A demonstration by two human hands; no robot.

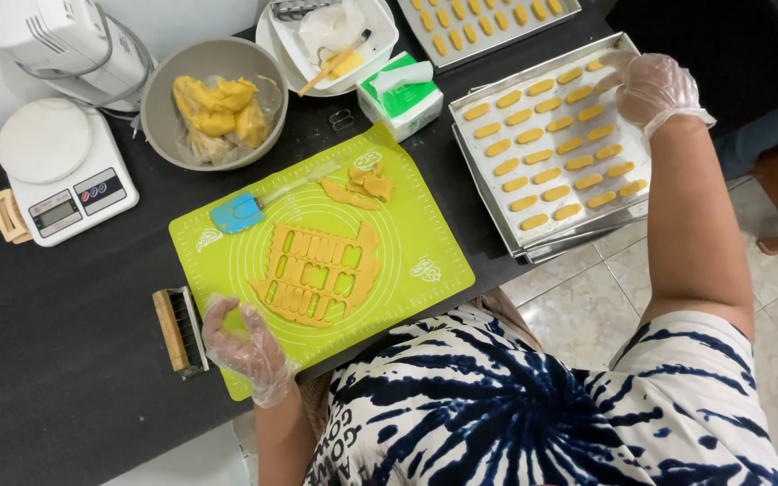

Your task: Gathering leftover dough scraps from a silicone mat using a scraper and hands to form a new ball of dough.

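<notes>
A sheet of yellow dough [321,270] with several oblong holes cut out lies on a green silicone mat [425,238] on the black counter. My left hand [245,346], in a clear plastic glove, rests on the mat's near left corner beside the dough, fingers loosely curled, holding nothing I can see. My right hand [650,85], also gloved, reaches over the far right corner of a metal baking tray [488,193] filled with rows of small oblong dough pieces [551,144]. Whether its fingertips pinch a piece is unclear.
A blue spatula [238,214] and dough scraps [362,187] lie on the mat. A wooden-handled cutter [177,328] sits left of it. Behind: grey bowl of dough [213,99], kitchen scale [65,171], mixer [65,45], tissue box [400,94], white dish [335,40], second tray [479,22].
</notes>
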